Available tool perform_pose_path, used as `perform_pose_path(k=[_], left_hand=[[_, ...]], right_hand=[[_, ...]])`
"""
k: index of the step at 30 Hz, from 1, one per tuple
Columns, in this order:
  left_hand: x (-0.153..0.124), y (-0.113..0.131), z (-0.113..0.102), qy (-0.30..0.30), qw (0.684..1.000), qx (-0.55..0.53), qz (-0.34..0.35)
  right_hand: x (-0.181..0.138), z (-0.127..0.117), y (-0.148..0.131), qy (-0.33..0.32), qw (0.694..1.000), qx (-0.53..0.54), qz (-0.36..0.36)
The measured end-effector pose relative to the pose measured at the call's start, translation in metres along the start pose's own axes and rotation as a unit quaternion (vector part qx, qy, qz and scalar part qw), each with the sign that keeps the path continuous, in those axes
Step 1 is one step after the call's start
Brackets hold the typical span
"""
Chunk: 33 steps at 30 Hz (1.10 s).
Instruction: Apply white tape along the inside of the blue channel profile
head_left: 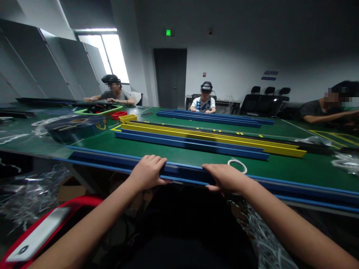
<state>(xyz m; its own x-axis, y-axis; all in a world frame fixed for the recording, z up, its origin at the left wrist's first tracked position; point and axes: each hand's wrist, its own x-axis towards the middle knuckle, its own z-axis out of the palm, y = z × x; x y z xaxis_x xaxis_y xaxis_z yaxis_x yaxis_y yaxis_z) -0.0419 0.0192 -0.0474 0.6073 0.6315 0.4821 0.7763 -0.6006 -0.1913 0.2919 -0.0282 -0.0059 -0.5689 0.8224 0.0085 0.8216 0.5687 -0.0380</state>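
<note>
My left hand (pixel 148 171) and right hand (pixel 226 177) clamp the near blue channel (pixel 183 173), which could fall if they slip.

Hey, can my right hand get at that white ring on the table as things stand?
Likely yes: the white ring lies on the green table just past your right hand, with nothing seen between them. That hand grips the blue channel, though, so it would probably have to let go.

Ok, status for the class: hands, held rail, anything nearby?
Left hand, right hand: both gripping nearest blue rail. Rail along table edge. White ring beyond right hand.
</note>
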Motion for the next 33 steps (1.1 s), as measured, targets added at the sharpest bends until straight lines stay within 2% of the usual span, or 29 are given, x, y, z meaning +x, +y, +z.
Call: perform_pose_path(k=[4,8,12,15,19,21,24,26,29,33], left_hand=[[0.012,0.0,0.024,-0.063,0.998,-0.024,-0.004],[0.019,0.001,0.042,-0.112,0.993,-0.043,-0.019],[0.025,0.001,0.048,-0.145,0.988,-0.054,-0.028],[0.028,0.0,0.048,-0.158,0.985,-0.064,-0.027],[0.029,0.001,0.047,-0.156,0.985,-0.064,-0.024],[0.028,0.002,0.048,-0.15,0.987,-0.061,-0.022],[0.028,0.003,0.048,-0.15,0.987,-0.058,-0.018],[0.028,0.004,0.048,-0.151,0.987,-0.059,-0.019],[0.028,0.004,0.049,-0.151,0.987,-0.06,-0.02],[0.028,0.005,0.048,-0.149,0.986,-0.064,-0.023]], right_hand=[[0.001,0.022,0.017,0.008,1.0,0.016,0.01],[-0.003,0.038,0.032,0.037,0.998,0.039,-0.012],[-0.007,0.044,0.04,0.077,0.995,0.049,-0.039],[-0.011,0.042,0.048,0.094,0.994,0.048,-0.033],[-0.021,0.038,0.082,0.082,0.995,0.064,0.012],[-0.031,0.04,0.112,0.087,0.99,0.08,0.083],[-0.043,0.045,0.156,0.023,0.975,0.119,0.187],[-0.046,0.048,0.175,-0.006,0.964,0.168,0.207],[-0.042,0.047,0.184,-0.002,0.961,0.202,0.188],[-0.031,0.037,0.172,-0.008,0.956,0.217,0.199]])
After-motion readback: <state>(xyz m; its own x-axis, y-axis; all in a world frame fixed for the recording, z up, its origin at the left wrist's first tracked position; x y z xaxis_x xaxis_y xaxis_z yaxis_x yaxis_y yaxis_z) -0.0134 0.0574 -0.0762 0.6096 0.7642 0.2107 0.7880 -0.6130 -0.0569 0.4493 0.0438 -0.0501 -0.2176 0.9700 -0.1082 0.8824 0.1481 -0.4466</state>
